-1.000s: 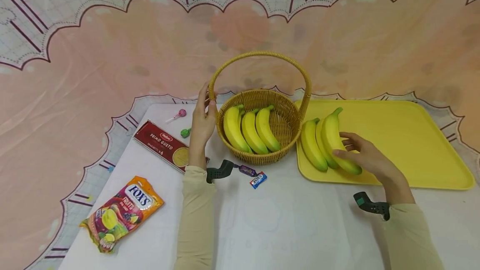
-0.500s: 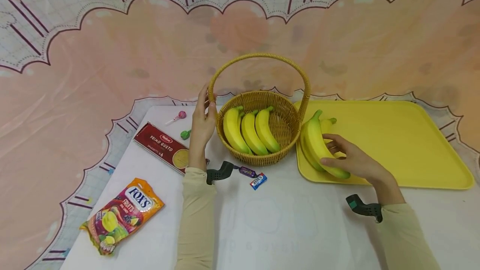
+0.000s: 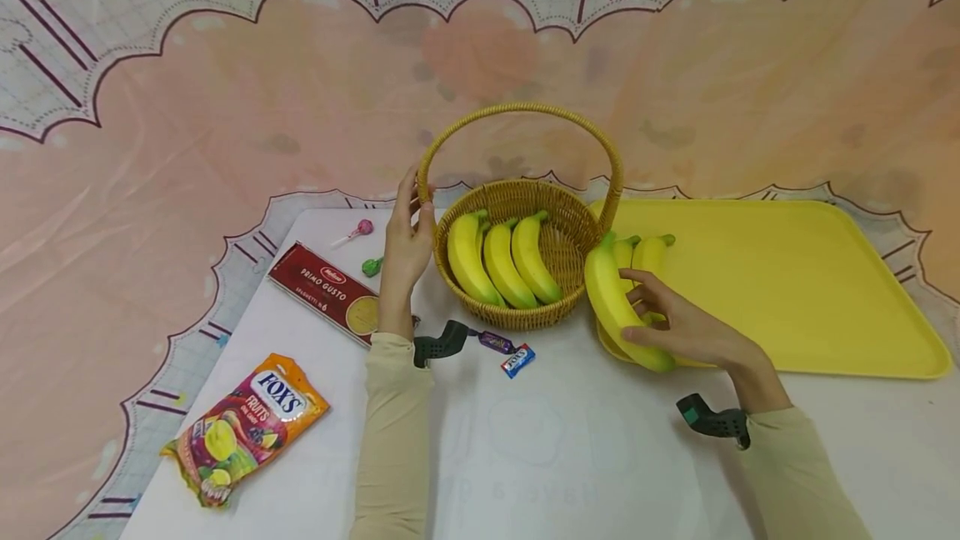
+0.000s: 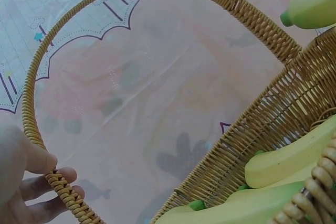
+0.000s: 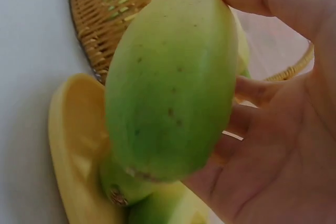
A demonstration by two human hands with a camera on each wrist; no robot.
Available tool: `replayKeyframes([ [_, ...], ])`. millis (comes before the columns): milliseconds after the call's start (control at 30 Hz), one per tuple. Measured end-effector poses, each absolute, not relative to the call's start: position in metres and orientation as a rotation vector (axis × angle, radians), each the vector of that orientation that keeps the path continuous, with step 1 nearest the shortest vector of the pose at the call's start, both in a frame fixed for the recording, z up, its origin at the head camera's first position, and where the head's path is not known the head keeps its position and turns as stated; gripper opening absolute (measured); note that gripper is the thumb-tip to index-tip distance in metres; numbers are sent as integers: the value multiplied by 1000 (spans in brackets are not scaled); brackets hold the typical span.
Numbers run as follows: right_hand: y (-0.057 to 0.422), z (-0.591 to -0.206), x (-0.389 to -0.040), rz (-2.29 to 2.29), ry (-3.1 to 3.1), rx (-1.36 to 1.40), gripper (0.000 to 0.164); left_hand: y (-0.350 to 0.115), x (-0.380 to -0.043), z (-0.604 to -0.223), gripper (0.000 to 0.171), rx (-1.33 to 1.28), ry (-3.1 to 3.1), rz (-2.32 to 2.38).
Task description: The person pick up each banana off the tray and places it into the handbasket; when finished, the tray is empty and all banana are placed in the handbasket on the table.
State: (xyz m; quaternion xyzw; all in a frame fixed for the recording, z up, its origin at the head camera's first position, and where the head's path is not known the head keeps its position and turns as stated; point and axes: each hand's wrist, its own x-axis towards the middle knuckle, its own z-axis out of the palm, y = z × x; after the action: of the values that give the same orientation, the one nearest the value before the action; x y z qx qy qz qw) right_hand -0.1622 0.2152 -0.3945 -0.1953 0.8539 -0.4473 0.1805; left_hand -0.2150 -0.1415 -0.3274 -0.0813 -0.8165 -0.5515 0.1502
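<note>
My left hand (image 3: 407, 252) holds the left side of the wicker basket's (image 3: 517, 321) tall handle (image 4: 32, 93), thumb and fingers around it in the left wrist view. Inside the basket, several yellow bananas (image 3: 534, 261) lie side by side toward the left. In my right hand (image 3: 686, 322) is a banana (image 3: 613, 297), pinched between thumb and fingers, stem end beside the basket's right rim. Its green-tipped end (image 5: 170, 93) fills the right wrist view. Behind it, two more bananas (image 3: 651, 252) rest on the yellow tray (image 3: 795, 290), partly hidden by the held one.
Left of the basket lie a red spaghetti box (image 3: 322, 286), a pink lollipop (image 3: 363, 227) and a green one (image 3: 372, 267). A Fox's candy bag (image 3: 247, 432) is at the front left. Small purple (image 3: 495, 342) and blue (image 3: 517, 361) wrapped sweets lie before the basket.
My right hand has moved left with the banana, from over the other bananas on the tray to the basket's right rim. The left hand stays on the handle.
</note>
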Motion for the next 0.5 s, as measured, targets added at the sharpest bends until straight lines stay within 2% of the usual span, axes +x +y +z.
replayKeyframes([
  [233,201,-393,-164,-1329,2409,-544,76,-151,-235,-351,53,-218,-2327,-1579],
  [500,177,-381,-170,-1454,2396,-509,79,-150,-237,-353,51,-255,-2330,-1527],
])
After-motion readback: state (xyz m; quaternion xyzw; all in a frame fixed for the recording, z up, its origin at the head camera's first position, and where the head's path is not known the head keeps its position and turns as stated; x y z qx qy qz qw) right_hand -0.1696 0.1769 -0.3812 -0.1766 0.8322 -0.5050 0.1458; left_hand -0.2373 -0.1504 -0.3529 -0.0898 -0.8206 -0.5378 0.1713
